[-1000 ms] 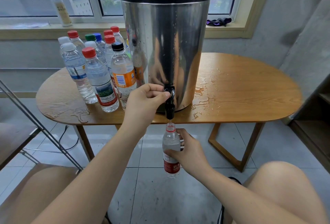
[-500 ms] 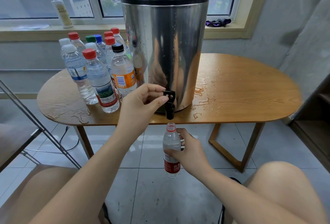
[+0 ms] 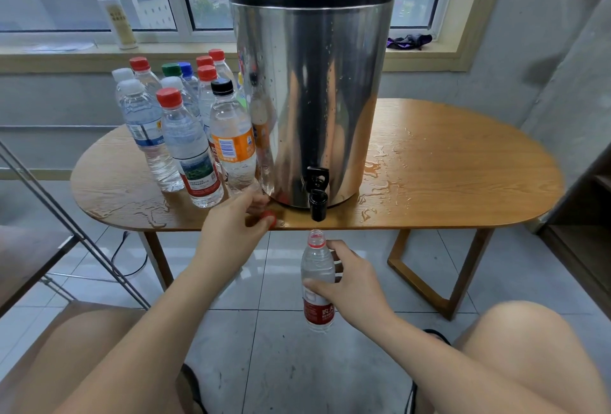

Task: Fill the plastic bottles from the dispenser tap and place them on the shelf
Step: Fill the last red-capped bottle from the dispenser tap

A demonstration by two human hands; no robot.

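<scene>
Filled, capped clear plastic bottles crowd the table's wet wood-grain left end. The left hand pinches a small red cap at the table edge. Behind stands the polished steel dispenser, its black tap not running. Below it, the right hand has its grip wrapped around the open, red-labelled bottle. Capping looks next: cap squarely onto the threaded neck.

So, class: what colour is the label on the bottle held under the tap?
Red, with white lettering, on the bottle in the right hand; head view.
</scene>
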